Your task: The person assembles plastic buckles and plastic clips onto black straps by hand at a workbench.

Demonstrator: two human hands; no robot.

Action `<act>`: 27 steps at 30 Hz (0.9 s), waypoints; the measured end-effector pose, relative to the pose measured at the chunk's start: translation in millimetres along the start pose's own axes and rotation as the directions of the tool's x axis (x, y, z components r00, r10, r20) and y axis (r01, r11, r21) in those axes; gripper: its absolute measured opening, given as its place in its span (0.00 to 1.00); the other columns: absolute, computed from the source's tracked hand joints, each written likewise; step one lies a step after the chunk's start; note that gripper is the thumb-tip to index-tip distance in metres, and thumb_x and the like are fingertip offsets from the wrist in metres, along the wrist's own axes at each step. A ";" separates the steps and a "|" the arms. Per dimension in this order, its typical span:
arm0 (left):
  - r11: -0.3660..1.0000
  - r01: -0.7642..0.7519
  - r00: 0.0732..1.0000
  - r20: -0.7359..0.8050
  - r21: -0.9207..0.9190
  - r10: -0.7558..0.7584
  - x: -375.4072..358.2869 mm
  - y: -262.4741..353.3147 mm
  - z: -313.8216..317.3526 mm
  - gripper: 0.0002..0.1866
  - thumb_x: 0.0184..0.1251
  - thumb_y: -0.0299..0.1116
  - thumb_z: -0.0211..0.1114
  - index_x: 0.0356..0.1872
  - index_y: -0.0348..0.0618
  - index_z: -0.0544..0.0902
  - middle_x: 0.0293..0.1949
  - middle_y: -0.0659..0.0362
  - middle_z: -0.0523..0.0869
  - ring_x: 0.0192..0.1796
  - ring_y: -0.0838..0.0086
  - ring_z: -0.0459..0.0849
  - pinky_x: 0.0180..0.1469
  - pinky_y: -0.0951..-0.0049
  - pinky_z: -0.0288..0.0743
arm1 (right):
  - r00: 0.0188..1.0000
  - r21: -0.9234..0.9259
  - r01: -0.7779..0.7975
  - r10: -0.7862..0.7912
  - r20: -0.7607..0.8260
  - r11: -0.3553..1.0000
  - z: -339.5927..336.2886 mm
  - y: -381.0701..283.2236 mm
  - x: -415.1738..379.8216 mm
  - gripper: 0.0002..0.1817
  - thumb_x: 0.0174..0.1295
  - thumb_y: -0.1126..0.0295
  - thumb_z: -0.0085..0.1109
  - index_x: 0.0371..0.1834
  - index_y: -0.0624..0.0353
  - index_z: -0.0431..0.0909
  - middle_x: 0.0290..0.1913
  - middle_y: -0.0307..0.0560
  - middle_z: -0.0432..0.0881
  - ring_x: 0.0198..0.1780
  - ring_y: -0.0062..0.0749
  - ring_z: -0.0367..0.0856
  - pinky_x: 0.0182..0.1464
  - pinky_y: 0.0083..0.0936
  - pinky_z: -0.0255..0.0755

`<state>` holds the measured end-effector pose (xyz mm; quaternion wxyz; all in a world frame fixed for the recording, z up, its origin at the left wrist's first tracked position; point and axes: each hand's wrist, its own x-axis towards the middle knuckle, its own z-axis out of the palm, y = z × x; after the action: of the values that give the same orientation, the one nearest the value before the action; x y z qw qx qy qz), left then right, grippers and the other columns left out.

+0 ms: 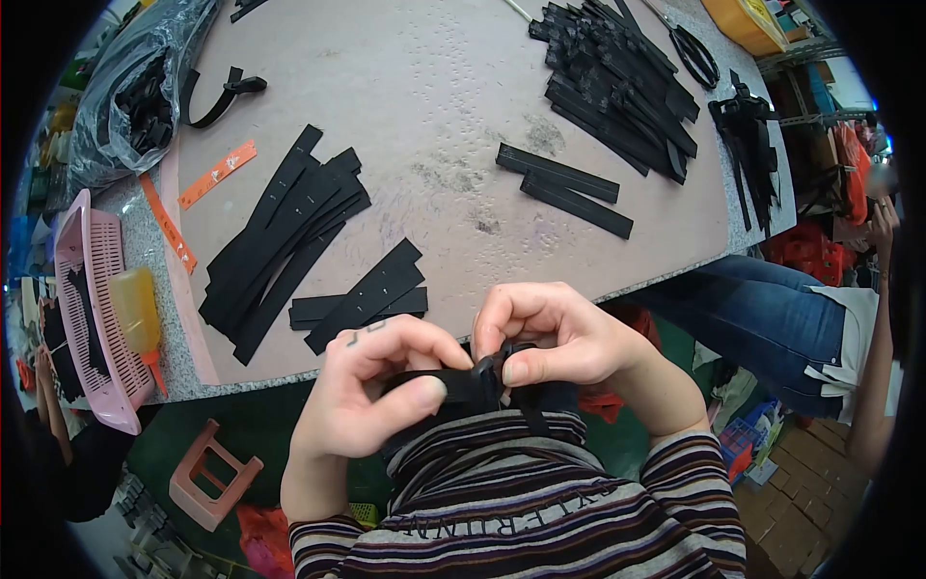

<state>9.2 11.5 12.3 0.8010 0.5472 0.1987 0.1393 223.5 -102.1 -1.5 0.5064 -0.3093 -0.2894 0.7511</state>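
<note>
Close to my body, in front of the table's near edge, both hands are closed on one black strap [453, 388] with a dark buckle-like piece. My left hand [381, 381] pinches the strap's flat part. The fingers of my right hand [545, 338] press on the dark piece at its other end; its details are too small to tell. Just beyond my hands lie a few short black strips [371, 294], and a larger pile of black strips [280, 232] is at the left.
The table [405, 125] holds two black strips [564, 188], a big strip pile [617, 87], scissors [694, 56] and orange strips [217, 174]. A plastic bag [135, 106], pink basket [92, 299] and yellow bottle [135, 309] stand left. Another person [772, 328] is at the right; a stool [214, 475] is below.
</note>
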 end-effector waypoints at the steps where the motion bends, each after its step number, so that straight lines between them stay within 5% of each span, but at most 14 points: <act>1: 0.999 0.029 0.999 0.014 0.015 -0.029 -1.5 5.1 -3.2 0.04 0.66 0.22 0.68 0.39 0.32 0.84 0.27 0.63 0.85 0.28 0.86 0.80 0.31 0.83 0.71 | 0.999 -0.019 -0.029 0.030 0.013 0.999 -0.5 -1.2 0.2 0.12 0.70 0.71 0.66 0.49 0.64 0.76 0.42 0.42 0.83 0.43 0.21 0.82 0.48 0.19 0.76; 6: 0.993 0.106 0.994 -0.004 -0.049 -0.107 0.1 10.7 1.7 0.03 0.67 0.22 0.67 0.39 0.32 0.84 0.28 0.62 0.85 0.29 0.84 0.81 0.34 0.82 0.73 | 0.994 0.011 -0.112 0.112 0.005 0.994 2.3 -1.6 5.4 0.13 0.66 0.71 0.69 0.47 0.66 0.76 0.43 0.42 0.84 0.45 0.20 0.81 0.47 0.17 0.74; 11: 0.978 0.194 0.979 0.072 -0.074 -0.189 -5.4 7.2 -13.5 0.06 0.67 0.22 0.66 0.42 0.31 0.85 0.33 0.59 0.86 0.34 0.82 0.83 0.36 0.81 0.74 | 1.000 -0.015 -0.021 0.021 0.004 1.000 -7.1 -4.3 -2.9 0.11 0.69 0.72 0.65 0.50 0.64 0.76 0.43 0.41 0.83 0.44 0.20 0.82 0.48 0.18 0.75; 15: 0.987 0.148 0.984 0.089 0.069 -0.154 -2.1 7.9 -3.4 0.08 0.67 0.24 0.64 0.44 0.32 0.84 0.35 0.57 0.87 0.38 0.76 0.85 0.43 0.75 0.76 | 0.990 -0.017 -0.141 0.141 0.001 0.990 -3.0 -0.1 2.0 0.12 0.68 0.74 0.66 0.51 0.64 0.77 0.44 0.38 0.83 0.47 0.18 0.80 0.51 0.19 0.73; 19: 0.897 -0.201 0.967 -0.066 0.393 0.245 2.9 11.0 4.6 0.18 0.60 0.27 0.69 0.52 0.35 0.83 0.48 0.50 0.85 0.51 0.63 0.82 0.57 0.66 0.74 | 0.989 -0.153 -0.084 0.064 -0.131 0.985 7.2 -13.2 -2.1 0.11 0.66 0.72 0.68 0.47 0.65 0.80 0.45 0.41 0.84 0.44 0.18 0.81 0.48 0.19 0.74; 23: 0.775 -0.161 0.983 0.034 0.611 0.178 -3.8 37.2 7.8 0.13 0.58 0.29 0.74 0.44 0.39 0.86 0.38 0.55 0.84 0.43 0.67 0.81 0.46 0.67 0.74 | 0.965 -0.427 -0.034 -0.080 -0.248 0.904 24.8 -20.9 1.2 0.10 0.64 0.73 0.69 0.44 0.66 0.82 0.37 0.43 0.86 0.41 0.22 0.85 0.46 0.20 0.77; 27: 0.904 -0.148 0.984 -0.032 0.401 0.175 -4.6 20.0 6.2 0.06 0.63 0.24 0.71 0.37 0.38 0.82 0.31 0.56 0.85 0.31 0.69 0.82 0.37 0.72 0.75 | 0.933 -0.699 0.015 -0.261 -0.247 0.715 34.1 -26.0 0.8 0.11 0.60 0.73 0.71 0.42 0.66 0.82 0.32 0.48 0.86 0.35 0.30 0.88 0.39 0.25 0.80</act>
<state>8.0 11.6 33.7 0.6520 0.7078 0.2036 0.1801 212.6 -97.1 39.7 0.4519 -0.5719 -0.4806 0.4877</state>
